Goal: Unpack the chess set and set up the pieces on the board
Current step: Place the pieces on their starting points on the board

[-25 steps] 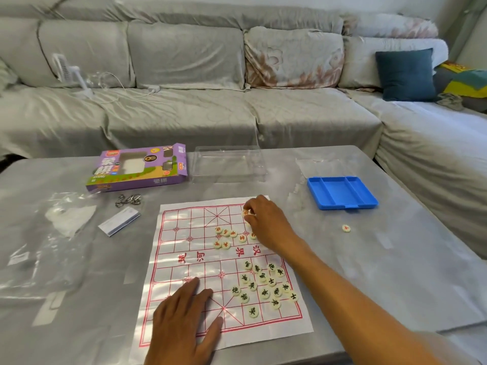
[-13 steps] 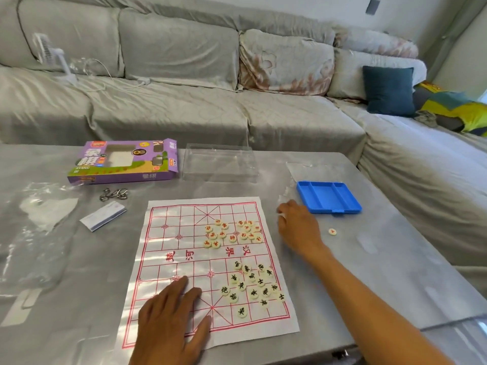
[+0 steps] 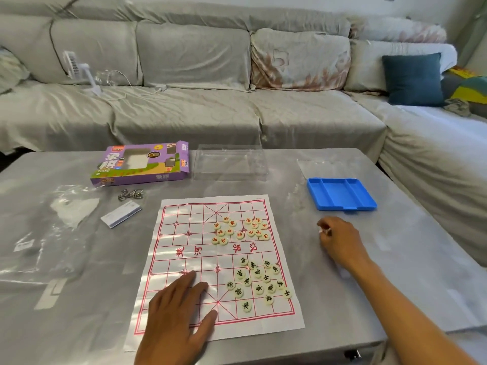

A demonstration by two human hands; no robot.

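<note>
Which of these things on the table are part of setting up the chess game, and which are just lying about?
Part of the job:
paper board
red pieces
black pieces
blue tray
purple box
clear lid

Just lying about:
metal rings
small card
plastic bag
fan on the sofa
</note>
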